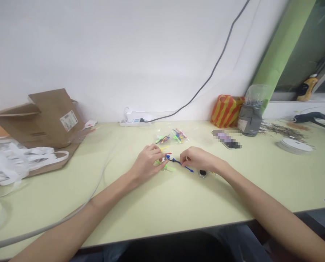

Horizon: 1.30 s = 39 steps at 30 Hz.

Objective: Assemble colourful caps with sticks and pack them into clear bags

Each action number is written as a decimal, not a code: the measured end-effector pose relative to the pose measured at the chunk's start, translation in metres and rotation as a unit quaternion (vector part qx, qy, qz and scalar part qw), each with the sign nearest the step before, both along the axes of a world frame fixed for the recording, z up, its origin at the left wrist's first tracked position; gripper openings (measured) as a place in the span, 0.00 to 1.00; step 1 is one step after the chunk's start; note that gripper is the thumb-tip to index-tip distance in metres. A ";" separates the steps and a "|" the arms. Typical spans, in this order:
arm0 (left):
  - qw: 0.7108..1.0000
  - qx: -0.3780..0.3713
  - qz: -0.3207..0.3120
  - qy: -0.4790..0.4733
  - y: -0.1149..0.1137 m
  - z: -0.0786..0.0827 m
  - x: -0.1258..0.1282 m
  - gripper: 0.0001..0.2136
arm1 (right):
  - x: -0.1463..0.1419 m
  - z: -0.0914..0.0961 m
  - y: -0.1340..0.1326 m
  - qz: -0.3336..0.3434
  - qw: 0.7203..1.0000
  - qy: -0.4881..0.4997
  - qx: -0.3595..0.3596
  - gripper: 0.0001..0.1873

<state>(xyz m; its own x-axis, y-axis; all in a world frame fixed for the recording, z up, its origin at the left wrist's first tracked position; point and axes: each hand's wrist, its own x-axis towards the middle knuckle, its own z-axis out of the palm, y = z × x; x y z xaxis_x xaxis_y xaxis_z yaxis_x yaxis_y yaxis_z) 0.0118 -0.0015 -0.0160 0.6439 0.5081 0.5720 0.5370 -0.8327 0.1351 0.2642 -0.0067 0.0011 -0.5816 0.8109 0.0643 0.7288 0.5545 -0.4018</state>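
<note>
The left hand (146,162), right hand (197,158) and forearms (98,210) are bare; dark clothing (168,250) shows below.

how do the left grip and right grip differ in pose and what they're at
Pose: the left grip has its thumb set apart from the fingers, while the right grip is curled, fingertips drawn together.
Contact: the left grip is at a cluster of small coloured plastic pieces, while the right grip is at a blue arrow-tipped rod.
Shared: both are bare and work close together over the pale green table.
</note>
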 end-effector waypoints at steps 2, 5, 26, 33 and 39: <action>1.000 -0.003 0.000 0.000 0.000 0.001 0.000 0.09 | -0.002 -0.004 0.002 -0.003 1.000 0.004 0.009 0.11; 1.000 -0.004 -0.004 0.001 0.000 0.001 0.000 0.09 | -0.002 -0.011 0.006 -0.019 0.999 -0.001 0.029 0.08; 1.000 -0.008 -0.001 0.004 -0.001 0.006 -0.001 0.08 | 0.005 0.005 0.008 -0.074 0.948 0.309 0.011 0.10; 1.000 -0.008 -0.003 0.004 0.000 0.002 -0.002 0.08 | 0.004 0.007 0.005 -0.148 0.887 0.437 0.004 0.06; 1.000 -0.001 -0.010 0.001 -0.002 0.003 0.000 0.10 | -0.014 0.000 -0.003 -0.088 0.866 0.488 -0.065 0.12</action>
<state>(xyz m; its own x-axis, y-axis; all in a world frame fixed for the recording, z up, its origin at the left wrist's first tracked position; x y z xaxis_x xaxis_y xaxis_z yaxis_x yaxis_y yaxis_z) 0.0120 -0.0038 -0.0125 0.6543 0.4964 0.5705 0.5209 -0.8427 0.1358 0.2498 -0.0101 0.0015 -0.1682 0.9192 0.3559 0.0763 0.3721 -0.9250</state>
